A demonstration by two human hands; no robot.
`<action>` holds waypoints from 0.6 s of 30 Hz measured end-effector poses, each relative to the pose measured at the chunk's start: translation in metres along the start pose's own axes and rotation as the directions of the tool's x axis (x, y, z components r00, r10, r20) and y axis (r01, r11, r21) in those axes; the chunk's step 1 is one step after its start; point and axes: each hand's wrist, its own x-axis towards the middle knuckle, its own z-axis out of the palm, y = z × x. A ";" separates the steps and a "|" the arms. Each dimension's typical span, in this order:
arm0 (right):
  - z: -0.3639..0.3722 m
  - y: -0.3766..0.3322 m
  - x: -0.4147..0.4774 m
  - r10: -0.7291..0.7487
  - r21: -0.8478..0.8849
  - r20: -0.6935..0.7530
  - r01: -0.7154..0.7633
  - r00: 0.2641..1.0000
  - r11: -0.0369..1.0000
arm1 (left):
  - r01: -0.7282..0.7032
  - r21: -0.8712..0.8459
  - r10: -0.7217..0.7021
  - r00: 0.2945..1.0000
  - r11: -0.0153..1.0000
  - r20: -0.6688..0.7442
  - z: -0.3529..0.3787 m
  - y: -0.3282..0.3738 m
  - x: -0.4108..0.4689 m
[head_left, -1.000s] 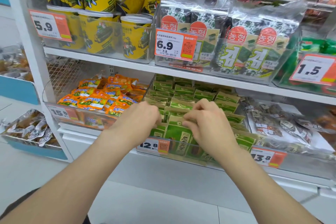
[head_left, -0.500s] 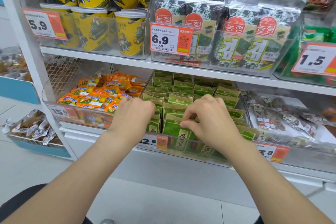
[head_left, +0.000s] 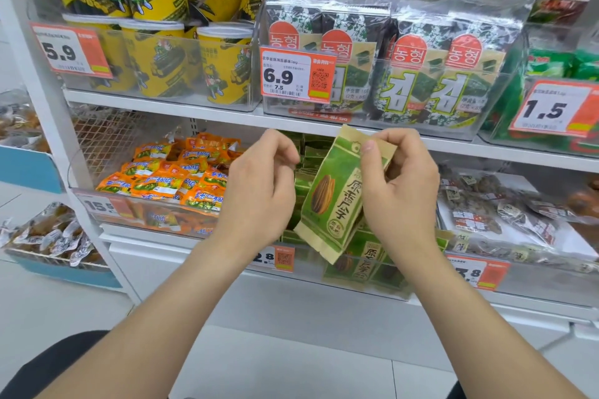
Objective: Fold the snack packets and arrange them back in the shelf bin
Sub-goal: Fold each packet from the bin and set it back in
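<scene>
Snack packet (head_left: 337,191): green, printed with a sunflower seed; we hold it tilted in front of the shelf bin (head_left: 398,288), which sits at the front edge of the lower shelf.
Right hand (head_left: 402,191): our grip is clamped on the packet's top corner, thumb in front.
Left hand (head_left: 259,191): just beside the packet, fingers loosely curled, grip apart, holding nothing.
Bin: more green packets (head_left: 366,264) stand inside.

A green paper seed packet (head_left: 337,194) is held before the clear plastic shelf bin (head_left: 389,282) of like packets; orange foil sachets (head_left: 168,178) lie left, clear-wrapped dried snacks (head_left: 505,214) right, black-green seaweed packs (head_left: 421,74) above.
</scene>
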 end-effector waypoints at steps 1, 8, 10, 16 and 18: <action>0.002 0.001 0.001 0.042 0.027 0.002 -0.042 0.999 0.999 | -0.019 -0.061 0.018 1.000 0.998 -0.014 0.002 0.007 0.000; 0.014 -0.011 -0.002 0.247 0.340 0.045 -0.247 0.968 0.907 | 0.114 -0.239 -0.066 0.978 0.964 0.200 0.024 0.020 -0.003; 0.013 -0.016 -0.005 0.206 0.391 0.137 -0.244 0.969 0.887 | 0.255 -0.403 -0.189 0.962 0.879 0.198 0.026 0.023 0.000; 0.009 -0.021 -0.014 0.368 0.526 0.284 -0.465 0.885 0.712 | 0.427 -0.647 -0.283 0.904 0.632 0.320 0.023 0.030 0.003; 0.008 -0.024 -0.014 0.502 0.607 0.347 -0.598 0.792 0.524 | 0.394 -0.603 -0.261 0.918 0.693 0.300 0.024 0.033 0.003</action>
